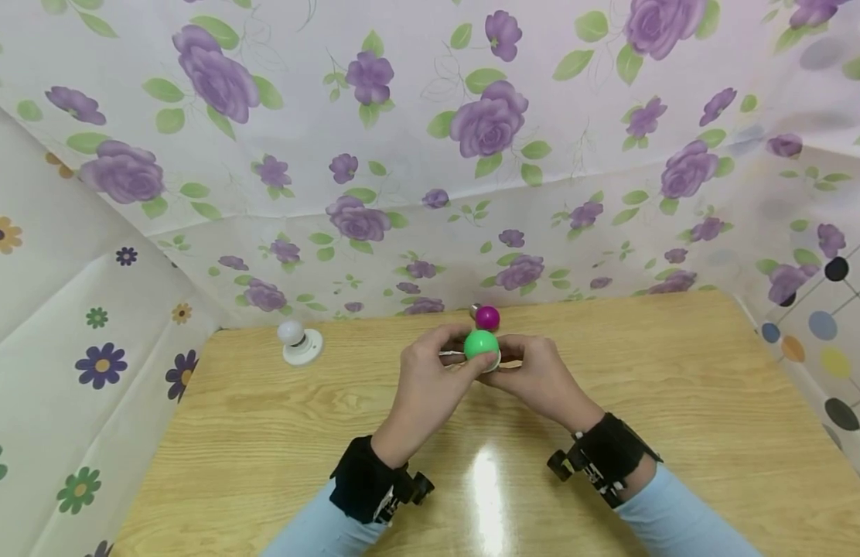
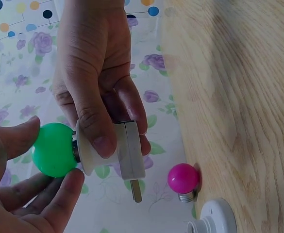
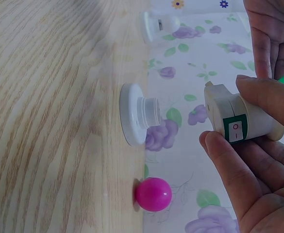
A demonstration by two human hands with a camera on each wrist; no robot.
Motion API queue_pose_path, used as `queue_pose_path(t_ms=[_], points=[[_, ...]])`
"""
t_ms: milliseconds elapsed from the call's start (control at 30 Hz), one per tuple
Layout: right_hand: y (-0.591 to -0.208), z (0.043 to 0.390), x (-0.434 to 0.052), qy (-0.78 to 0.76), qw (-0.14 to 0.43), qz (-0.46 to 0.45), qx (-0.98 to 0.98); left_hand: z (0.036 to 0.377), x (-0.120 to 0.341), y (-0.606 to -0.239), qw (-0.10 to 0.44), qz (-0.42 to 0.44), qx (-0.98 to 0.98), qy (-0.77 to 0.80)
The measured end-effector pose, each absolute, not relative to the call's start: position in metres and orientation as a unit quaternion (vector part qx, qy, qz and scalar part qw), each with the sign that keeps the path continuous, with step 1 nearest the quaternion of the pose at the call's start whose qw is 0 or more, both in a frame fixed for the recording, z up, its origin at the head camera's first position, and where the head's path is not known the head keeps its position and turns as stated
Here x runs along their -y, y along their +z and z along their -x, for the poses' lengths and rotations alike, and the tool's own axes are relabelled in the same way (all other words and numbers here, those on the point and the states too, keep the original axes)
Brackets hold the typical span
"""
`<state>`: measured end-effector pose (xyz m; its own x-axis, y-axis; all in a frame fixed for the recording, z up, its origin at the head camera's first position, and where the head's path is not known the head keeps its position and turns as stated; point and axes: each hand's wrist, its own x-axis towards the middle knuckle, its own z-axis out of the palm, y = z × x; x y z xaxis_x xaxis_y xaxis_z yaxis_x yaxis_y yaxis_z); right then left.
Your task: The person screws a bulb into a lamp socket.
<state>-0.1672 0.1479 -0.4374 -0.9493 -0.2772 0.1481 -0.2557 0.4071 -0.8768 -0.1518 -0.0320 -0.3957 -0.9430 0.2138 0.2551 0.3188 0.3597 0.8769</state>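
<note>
The left hand [image 1: 430, 379] pinches the green bulb [image 1: 481, 343], already in the white socket [image 2: 115, 150] gripped by the right hand [image 1: 534, 375]; the pink bulb [image 1: 487, 317] waits.

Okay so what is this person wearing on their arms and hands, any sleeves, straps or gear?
Both hands are bare: no gloves or rings show on the left hand or the right hand. Each forearm wears a light blue long sleeve. A wide black wrist strap wraps the left wrist, another black wrist band the right. Each carries a small black camera mount with dark round knobs.
</note>
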Motion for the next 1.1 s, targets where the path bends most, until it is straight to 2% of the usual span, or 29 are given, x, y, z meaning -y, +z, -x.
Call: queue_pose_path(t_ms=[800, 1100], points=[[-0.4369, 0.1699, -0.1475, -0.498, 0.009, 0.178, -0.849, 0.1558, 0.0386, -0.3951, 0.030, 0.208, 0.824, -0.526], [-0.4359, 0.1708, -0.1469, -0.497, 0.008, 0.170, -0.851, 0.1581, 0.0372, -0.3960, 0.028, 0.200, 0.827, -0.525]])
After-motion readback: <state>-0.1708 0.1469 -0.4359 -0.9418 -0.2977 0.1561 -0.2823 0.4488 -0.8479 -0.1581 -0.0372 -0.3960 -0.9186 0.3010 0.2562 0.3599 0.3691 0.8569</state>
